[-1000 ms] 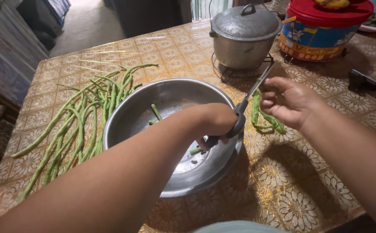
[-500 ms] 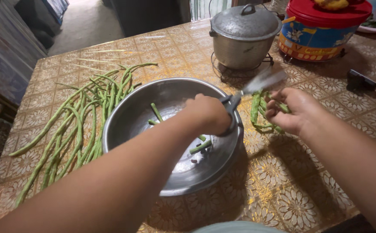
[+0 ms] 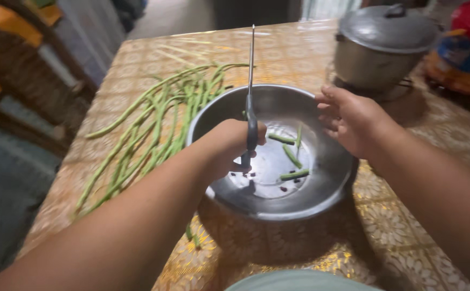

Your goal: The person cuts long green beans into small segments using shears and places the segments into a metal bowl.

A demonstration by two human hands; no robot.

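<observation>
Since half a second ago, the scissors point(image 3: 251, 102) have been swung up over the bowl, and the beans that were held by the right hand are gone from it. The scissors are now gripped in the left hand point(image 3: 229, 148), which is clenched around the dark handles. The blades are closed and pointed straight up and away, so the long line of the scissors is set from near to far, across the middle of the metal bowl point(image 3: 310, 199). The right hand point(image 3: 353, 118) is held open and empty, with the fingers spread, just above the right rim of the bowl. A few short cut pieces point(image 3: 291, 156) are seen lying inside the bowl, between the two hands. The uncut long green beans point(image 3: 148, 134) are laid in a heap on the worktop point(image 3: 407, 242), to the left of the bowl. Their long line is also set from near to far. The heap is nearer to the left hand, and the bowl is found between the heap and the right hand. A grey pot with a lid point(image 3: 383, 46) is seen at the far right.
</observation>
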